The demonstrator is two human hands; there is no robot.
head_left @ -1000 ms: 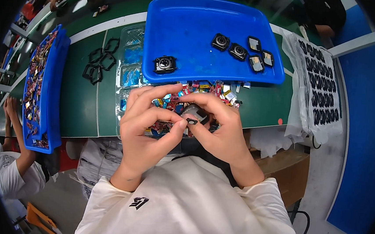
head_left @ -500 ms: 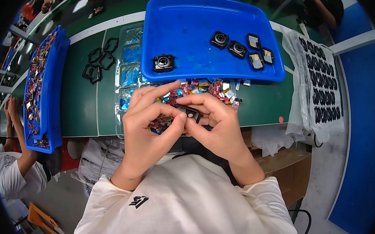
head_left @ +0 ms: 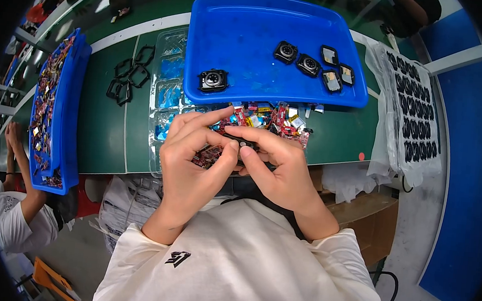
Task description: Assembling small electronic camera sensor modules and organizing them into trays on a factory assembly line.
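Observation:
Between my two hands, in front of my chest, is a small black smartwatch case (head_left: 244, 144) with a small round silvery part showing; fingers cover most of it. My left hand (head_left: 191, 153) pinches its left side with thumb and index finger, the other fingers stretched out ahead. Around its right side close the thumb and fingers of my right hand (head_left: 278, 160). Just beyond and under the hands lies a heap of small red, yellow and silver battery-like pieces (head_left: 280, 118). One black watch case (head_left: 212, 80) lies in the near left corner of the blue tray (head_left: 251, 27).
More watch cases (head_left: 308, 65) lie in the tray's right part. Black frames (head_left: 139, 76) and a clear blister tray (head_left: 171, 66) are to the left, beside a blue bin (head_left: 72, 154) of small parts. At right, a white-lined tray (head_left: 394, 106) holds rows of black pieces. Other people work nearby.
The watch case has tilted, so less of its inside shows. My right thumb has shifted slightly on it. Both hands stay in nearly the same place.

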